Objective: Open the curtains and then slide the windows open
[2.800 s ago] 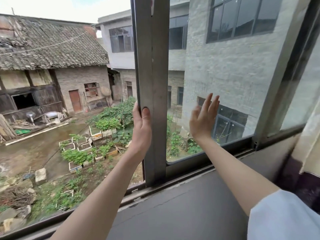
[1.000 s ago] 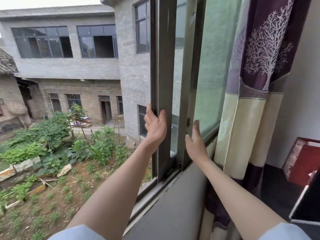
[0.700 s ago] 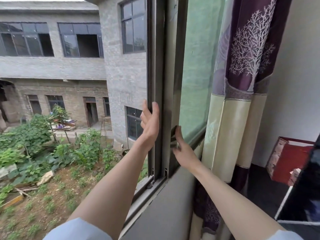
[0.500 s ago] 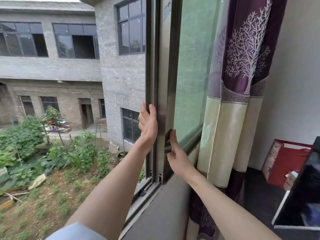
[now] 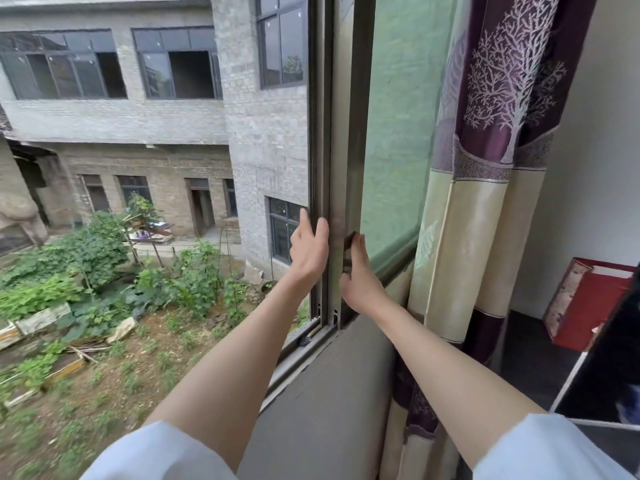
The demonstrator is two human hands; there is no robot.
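The sliding window sash (image 5: 320, 140) has a grey metal frame and stands far to the right, stacked against the second sash (image 5: 356, 133) with green-tinted glass. My left hand (image 5: 309, 252) wraps around the outer sash's upright edge. My right hand (image 5: 358, 277) presses against the inner sash's upright, fingers on a small dark latch there. The purple and cream curtain (image 5: 485, 209) with a white tree print hangs bunched at the right, drawn aside. Left of the sashes the window is open to the yard.
A grey sill and bottom track (image 5: 311, 344) run under the sashes. A red box (image 5: 588, 303) sits on a dark surface at the right, beside a dark object (image 5: 609, 372) at the frame's edge. White wall behind the curtain.
The sash has slid rightward until it overlaps the other sash. My right hand moved from the glass to the inner upright. My left hand stayed on the sash edge throughout.
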